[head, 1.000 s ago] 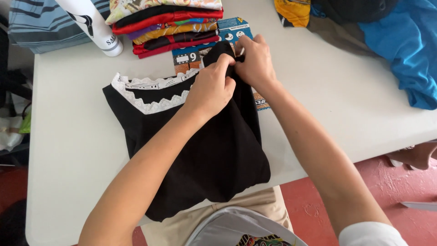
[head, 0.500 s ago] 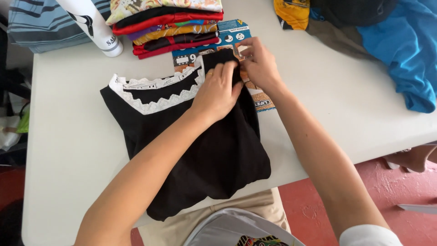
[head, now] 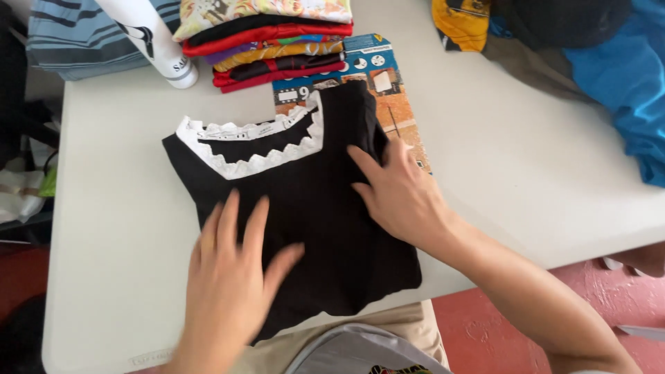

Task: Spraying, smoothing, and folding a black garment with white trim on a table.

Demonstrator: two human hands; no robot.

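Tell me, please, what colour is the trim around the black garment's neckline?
White lace trim on the black garment, clearest in the head view.

— Where does the garment (head: 305, 228) lie?
— At the middle of the surface (head: 499, 152), both hands flat on it: left hand (head: 232, 291) at 7 o'clock, right hand (head: 402, 197) at 3.
— And behind it?
— A printed card (head: 388, 90) lies under its far edge; the folded stack (head: 270, 41) sits at 12, a bottle (head: 156, 41) at 11, loose clothes (head: 609, 62) at 2.
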